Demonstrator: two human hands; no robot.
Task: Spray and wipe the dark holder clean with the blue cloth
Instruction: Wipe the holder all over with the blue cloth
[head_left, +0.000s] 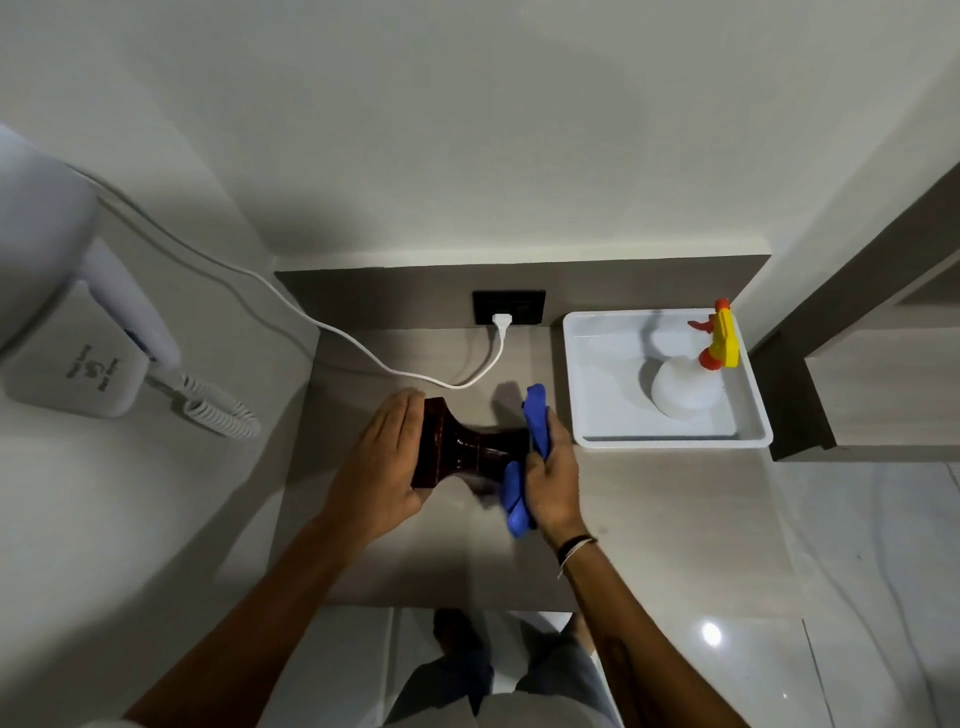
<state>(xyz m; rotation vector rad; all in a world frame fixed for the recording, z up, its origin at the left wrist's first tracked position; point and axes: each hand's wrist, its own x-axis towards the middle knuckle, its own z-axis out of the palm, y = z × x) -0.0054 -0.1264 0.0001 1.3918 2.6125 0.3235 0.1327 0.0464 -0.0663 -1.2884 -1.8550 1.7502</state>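
Observation:
The dark holder (460, 449), glossy brown with a wide square base and a narrow stem, lies on its side just above the grey counter (649, 519). My left hand (382, 462) grips its base at the left end. My right hand (553, 475) holds the folded blue cloth (535, 421) pressed against the holder's right end, which the cloth hides. A white spray bottle (683, 387) with a yellow and orange trigger head stands in a white tray (670, 441) to the right.
A black wall socket (509, 306) holds a white plug, and its cable (291, 306) runs left across the counter to a wall-mounted white hair dryer (83, 291) with a coiled cord. A dark shelf unit (841, 364) stands at the right. Glossy floor lies below the counter edge.

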